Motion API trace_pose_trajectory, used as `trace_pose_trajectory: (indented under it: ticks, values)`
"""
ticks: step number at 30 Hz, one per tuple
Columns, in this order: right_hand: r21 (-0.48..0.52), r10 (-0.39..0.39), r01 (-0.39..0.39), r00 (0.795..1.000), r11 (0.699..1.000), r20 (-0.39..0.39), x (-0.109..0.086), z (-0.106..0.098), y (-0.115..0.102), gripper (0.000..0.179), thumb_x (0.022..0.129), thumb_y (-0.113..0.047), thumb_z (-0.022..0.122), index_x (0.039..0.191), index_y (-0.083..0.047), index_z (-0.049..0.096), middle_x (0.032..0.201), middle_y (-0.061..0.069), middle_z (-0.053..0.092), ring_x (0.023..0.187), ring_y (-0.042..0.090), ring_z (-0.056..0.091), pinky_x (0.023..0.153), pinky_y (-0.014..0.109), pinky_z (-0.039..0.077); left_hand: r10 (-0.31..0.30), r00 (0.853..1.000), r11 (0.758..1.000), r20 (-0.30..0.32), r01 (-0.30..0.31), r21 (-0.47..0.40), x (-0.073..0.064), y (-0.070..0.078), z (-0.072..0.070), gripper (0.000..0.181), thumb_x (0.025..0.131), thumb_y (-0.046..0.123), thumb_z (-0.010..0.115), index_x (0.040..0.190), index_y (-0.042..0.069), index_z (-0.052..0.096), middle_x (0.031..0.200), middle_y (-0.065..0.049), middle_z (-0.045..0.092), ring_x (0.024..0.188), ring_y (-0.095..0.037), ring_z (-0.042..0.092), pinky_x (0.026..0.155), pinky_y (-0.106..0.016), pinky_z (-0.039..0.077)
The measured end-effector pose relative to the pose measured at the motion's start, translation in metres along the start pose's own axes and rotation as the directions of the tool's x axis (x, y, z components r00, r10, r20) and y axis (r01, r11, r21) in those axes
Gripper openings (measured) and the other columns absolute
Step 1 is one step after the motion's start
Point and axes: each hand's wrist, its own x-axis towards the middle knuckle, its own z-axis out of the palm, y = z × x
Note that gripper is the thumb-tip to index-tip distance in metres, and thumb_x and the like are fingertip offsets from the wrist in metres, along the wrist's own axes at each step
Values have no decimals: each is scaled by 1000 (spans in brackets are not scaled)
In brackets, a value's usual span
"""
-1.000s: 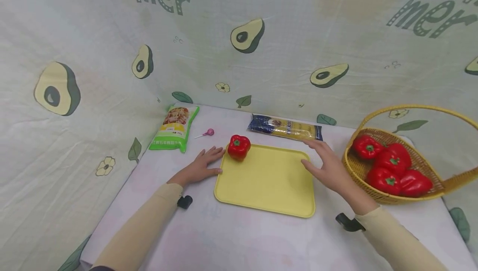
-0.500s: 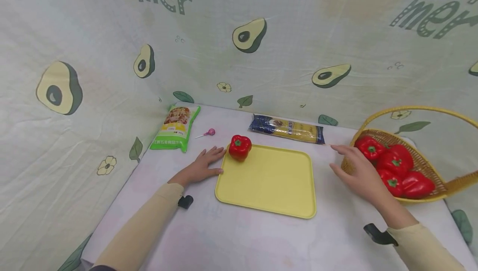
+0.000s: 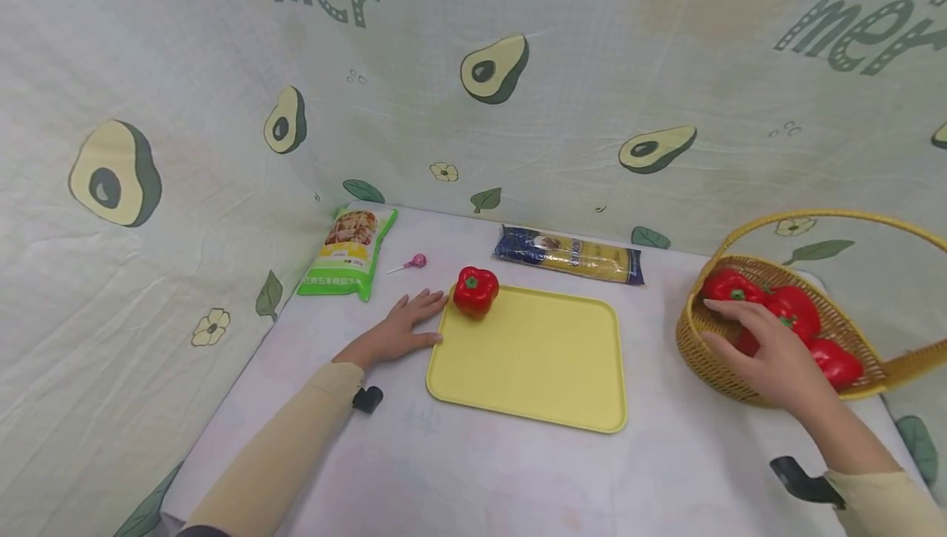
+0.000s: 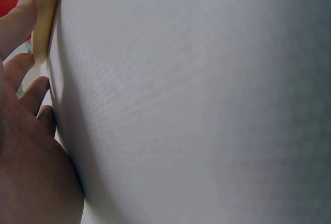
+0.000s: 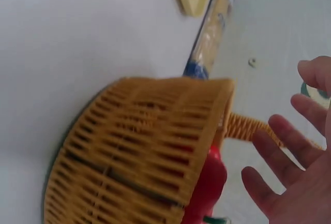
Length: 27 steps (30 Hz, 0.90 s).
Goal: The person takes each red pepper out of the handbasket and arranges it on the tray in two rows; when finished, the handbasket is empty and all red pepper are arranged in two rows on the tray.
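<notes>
Has one glossy, green-stemmed red pepper (image 3: 475,292) sitting at the far left corner of a rectangular yellow tray (image 3: 540,364) lying flat, and, beyond the tray's right edge, more red peppers (image 3: 837,363) lying close together inside a woven tan basket (image 3: 713,363) with an arched handle.

1. Hands: 2, so one left hand (image 3: 399,330) and one right hand (image 3: 780,360).
2. Red peppers (image 3: 476,292): I get 5, 1 on the tray (image 3: 533,364) and 4 in the basket (image 3: 695,348), but fingers hide part of the pile.
3. Tray: just 1.
4. Basket: 1.
5. Green bag (image 3: 348,253): 1.
6. Blue-gold pack (image 3: 568,255): 1.
7. Lollipop (image 3: 418,261): 1 lol.
8. Printed avocados (image 3: 494,70): 5, one cut off.
</notes>
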Motion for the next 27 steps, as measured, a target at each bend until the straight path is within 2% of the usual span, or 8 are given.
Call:
trace_pose_trajectory:
  ticks: [8, 15, 27]
  values:
    - [-76, 78, -77, 997, 994, 11, -8, -9, 26, 65, 95, -40, 71, 146, -5, 50, 140, 35, 43, 126, 57, 36, 87, 82, 36, -8, 1000, 1000, 5, 8, -3, 1, 2, -1, 80, 97, 46, 66, 162, 20, 27, 169, -3, 22, 157, -26, 3, 125, -52, -5]
    - [-79, 99, -95, 994, 992, 44, -15, -15, 47, 66, 96, -41, 70, 146, -2, 48, 140, 38, 39, 130, 61, 30, 87, 84, 33, -20, 1000, 1000, 10, 21, -11, -1, 3, -2, 80, 98, 46, 65, 163, 21, 26, 169, -3, 21, 158, -26, 2, 125, -52, -5]
    - [-105, 151, -137, 979, 985, 140, -24, -19, 63, 77, 92, -46, 74, 142, 5, 46, 136, 44, 34, 118, 63, 32, 85, 83, 37, -12, 1000, 1000, 4, 12, -15, -2, 3, -1, 80, 98, 44, 66, 163, 20, 27, 169, -4, 22, 158, -26, 3, 125, -53, -5]
